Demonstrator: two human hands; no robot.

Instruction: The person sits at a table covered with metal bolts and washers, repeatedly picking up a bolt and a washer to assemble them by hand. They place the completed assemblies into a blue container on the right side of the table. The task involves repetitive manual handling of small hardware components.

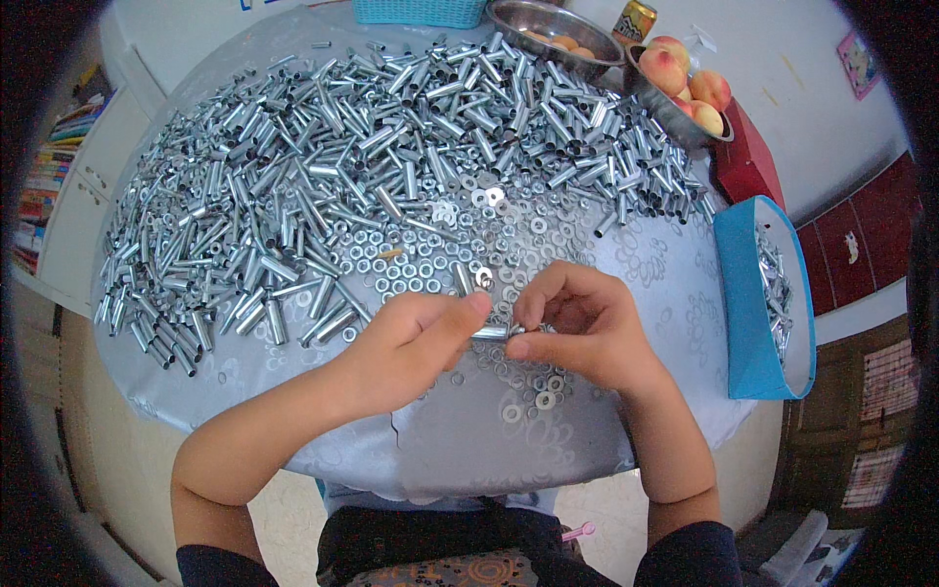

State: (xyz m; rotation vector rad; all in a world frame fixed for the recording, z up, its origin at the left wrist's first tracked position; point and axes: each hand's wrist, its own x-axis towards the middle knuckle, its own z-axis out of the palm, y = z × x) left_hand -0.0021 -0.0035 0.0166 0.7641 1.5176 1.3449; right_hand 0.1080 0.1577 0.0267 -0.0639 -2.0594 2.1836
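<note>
My left hand [416, 342] is closed round a shiny metal tube [488, 334], which points to the right. At the tube's right end, the thumb and fingertips of my right hand [587, 318] pinch a small metal piece, too small to tell whether nut or washer. Both hands are over the near part of the table, just above loose flat washers [545, 399]. Beyond my left hand lie many nuts [406, 264], with a small tan piece [389, 253] among them. A wide heap of metal tubes [381, 127] spreads behind.
A blue fabric bin [748, 313] with metal parts inside stands at the right table edge. At the back right are a metal bowl of peaches [675, 83], another metal bowl [518, 20], a can [636, 20] and a red box [748, 166]. A turquoise basket [421, 10] sits at the back.
</note>
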